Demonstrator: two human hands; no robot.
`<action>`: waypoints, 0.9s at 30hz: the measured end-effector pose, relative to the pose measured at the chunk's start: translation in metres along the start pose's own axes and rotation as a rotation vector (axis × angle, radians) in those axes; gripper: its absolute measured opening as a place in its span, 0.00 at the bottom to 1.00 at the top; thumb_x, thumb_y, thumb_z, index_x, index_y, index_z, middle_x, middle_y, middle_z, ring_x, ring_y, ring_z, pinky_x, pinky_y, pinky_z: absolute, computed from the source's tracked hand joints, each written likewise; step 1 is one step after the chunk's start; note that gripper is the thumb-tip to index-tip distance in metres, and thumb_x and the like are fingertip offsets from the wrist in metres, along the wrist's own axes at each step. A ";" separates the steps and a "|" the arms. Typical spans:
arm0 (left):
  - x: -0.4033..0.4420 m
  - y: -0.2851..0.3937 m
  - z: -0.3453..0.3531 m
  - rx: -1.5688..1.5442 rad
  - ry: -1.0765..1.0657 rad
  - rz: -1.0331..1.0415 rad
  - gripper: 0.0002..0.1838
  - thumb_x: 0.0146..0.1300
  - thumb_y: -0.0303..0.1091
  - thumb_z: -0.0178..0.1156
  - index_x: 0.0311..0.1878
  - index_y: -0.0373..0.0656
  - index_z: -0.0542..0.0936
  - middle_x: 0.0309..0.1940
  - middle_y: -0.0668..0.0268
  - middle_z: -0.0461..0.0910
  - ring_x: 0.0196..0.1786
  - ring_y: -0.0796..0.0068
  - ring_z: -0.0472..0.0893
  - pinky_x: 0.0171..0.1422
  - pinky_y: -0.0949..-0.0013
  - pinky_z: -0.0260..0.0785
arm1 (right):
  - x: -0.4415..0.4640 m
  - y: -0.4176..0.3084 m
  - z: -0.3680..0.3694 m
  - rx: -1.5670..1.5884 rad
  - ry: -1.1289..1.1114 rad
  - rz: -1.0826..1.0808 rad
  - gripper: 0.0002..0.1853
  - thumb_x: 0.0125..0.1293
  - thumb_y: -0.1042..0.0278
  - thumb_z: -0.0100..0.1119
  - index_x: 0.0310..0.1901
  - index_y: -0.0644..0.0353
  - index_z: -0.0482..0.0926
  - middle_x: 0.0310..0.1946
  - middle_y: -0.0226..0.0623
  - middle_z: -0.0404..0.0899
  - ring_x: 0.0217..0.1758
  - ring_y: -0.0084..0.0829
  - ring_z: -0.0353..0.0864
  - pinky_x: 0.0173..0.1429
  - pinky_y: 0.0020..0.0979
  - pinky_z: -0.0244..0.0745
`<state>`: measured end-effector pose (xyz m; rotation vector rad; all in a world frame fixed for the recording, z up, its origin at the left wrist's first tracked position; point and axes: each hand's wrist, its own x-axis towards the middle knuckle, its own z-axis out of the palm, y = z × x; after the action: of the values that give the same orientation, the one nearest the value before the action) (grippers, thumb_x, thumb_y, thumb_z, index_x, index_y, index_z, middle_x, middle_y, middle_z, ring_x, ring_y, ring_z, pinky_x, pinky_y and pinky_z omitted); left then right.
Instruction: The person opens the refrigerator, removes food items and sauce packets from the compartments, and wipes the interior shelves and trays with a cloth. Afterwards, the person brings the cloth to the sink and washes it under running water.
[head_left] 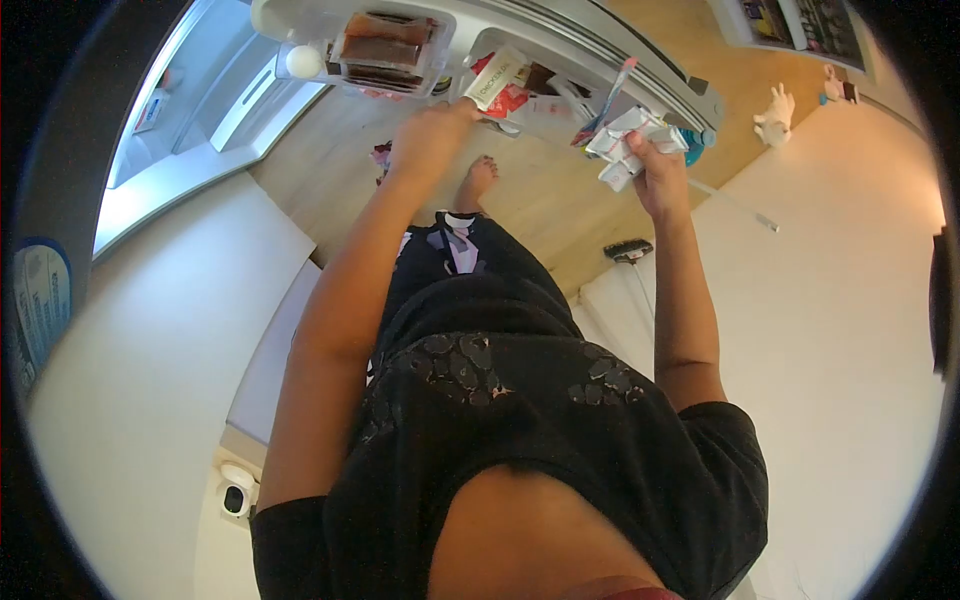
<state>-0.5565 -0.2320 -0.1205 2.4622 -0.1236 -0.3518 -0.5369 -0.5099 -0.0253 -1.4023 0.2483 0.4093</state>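
Observation:
The fingertips of my left hand are closed on the lower end of a cream-coloured packet with dark lettering, over a clear bin in the fridge door. The hand is slightly blurred. Red and dark packets lie in the bin beside it. My right hand grips a bunch of small white boxes, thumb on top, by the right end of the door shelf. Just left of these boxes, a thin item with a pink tip stands up from the shelf.
A clear tray of dark brown packs and a white round item sit at the shelf's left. The lit fridge interior is at the upper left. A broom head and a white figurine are at the right.

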 end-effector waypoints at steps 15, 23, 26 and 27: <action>-0.007 0.010 -0.002 -0.120 0.136 0.006 0.16 0.62 0.42 0.54 0.54 0.58 0.75 0.34 0.56 0.80 0.37 0.54 0.80 0.40 0.56 0.71 | 0.013 0.002 0.002 0.137 -0.068 -0.016 0.21 0.55 0.63 0.67 0.48 0.63 0.73 0.40 0.40 0.79 0.43 0.32 0.80 0.52 0.34 0.75; -0.040 -0.016 -0.016 -0.486 0.205 -0.107 0.18 0.63 0.42 0.54 0.56 0.52 0.73 0.34 0.59 0.80 0.31 0.61 0.80 0.36 0.59 0.70 | 0.030 -0.070 0.143 -0.515 -0.264 -0.031 0.18 0.51 0.59 0.68 0.39 0.63 0.79 0.30 0.31 0.79 0.32 0.20 0.76 0.35 0.25 0.70; -0.058 -0.042 -0.012 -0.484 0.230 -0.152 0.17 0.63 0.42 0.53 0.53 0.50 0.75 0.34 0.59 0.80 0.31 0.61 0.80 0.36 0.62 0.70 | 0.078 -0.048 0.196 -0.834 -0.361 -0.128 0.23 0.48 0.50 0.68 0.39 0.62 0.79 0.28 0.39 0.80 0.31 0.27 0.78 0.37 0.31 0.72; -0.064 -0.041 -0.021 -0.475 0.235 -0.151 0.17 0.63 0.42 0.53 0.53 0.50 0.75 0.34 0.59 0.80 0.31 0.61 0.80 0.36 0.62 0.70 | 0.094 -0.041 0.216 -0.952 -0.364 -0.190 0.25 0.47 0.48 0.67 0.40 0.61 0.79 0.30 0.42 0.80 0.32 0.31 0.79 0.38 0.34 0.73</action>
<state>-0.6115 -0.1758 -0.1159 2.0246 0.2235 -0.1314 -0.4503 -0.2894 0.0074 -2.2098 -0.4400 0.6560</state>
